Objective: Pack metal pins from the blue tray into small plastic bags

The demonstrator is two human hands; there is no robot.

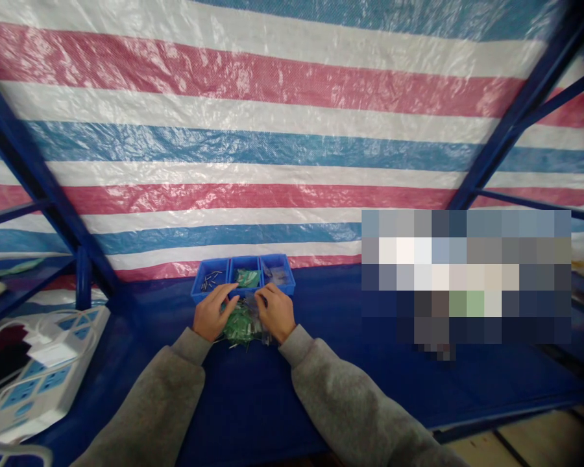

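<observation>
My left hand [216, 312] is at the left edge of a pile of small green pieces [242, 326], its thumb and fingers apart. On the pile's other side, my right hand [277, 312] is closed in a pinch, with what looks like a clear plastic bag [253, 302] at its fingertips. Just beyond my hands stand three joined blue bins. Thin dark metal pieces lie in the left bin [198, 280], green packets [248, 279] in the middle one, and clear plastic bags [275, 276] in the right one.
A white power strip [73, 370] with plugged-in cables lies on the left. Blue metal posts [53, 188] flank the blue tabletop [253, 415]. Striped plastic sheeting [272, 143] hangs behind. A blurred-out patch [467, 279] hides the right side.
</observation>
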